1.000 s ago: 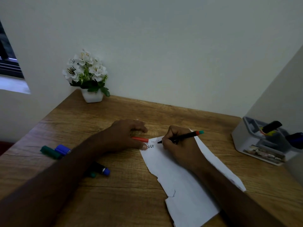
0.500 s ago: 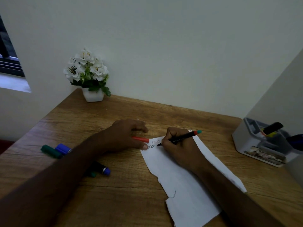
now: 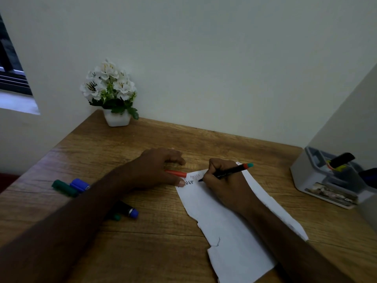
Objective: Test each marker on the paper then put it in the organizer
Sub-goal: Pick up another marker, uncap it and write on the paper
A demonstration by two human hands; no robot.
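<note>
My right hand (image 3: 220, 181) grips a black marker with a red and teal end (image 3: 229, 172), its tip touching the white paper (image 3: 234, 237) beside some handwriting. My left hand (image 3: 157, 168) lies flat on the wooden desk, its thumb pressing the paper's top left corner, with a red cap or marker (image 3: 176, 173) partly hidden under it. A green marker (image 3: 64, 188) and a blue marker (image 3: 80, 185) lie at the left. Two more markers (image 3: 127, 210) peek out beneath my left forearm. The grey organizer (image 3: 310, 176) stands at the right, holding markers.
A white pot of white flowers (image 3: 116, 99) stands at the desk's back left corner against the wall. A side wall rises just behind the organizer at the right. A window opening is at the far left.
My right hand has shifted the marker slightly as it writes on the paper. My left hand stays in place.
</note>
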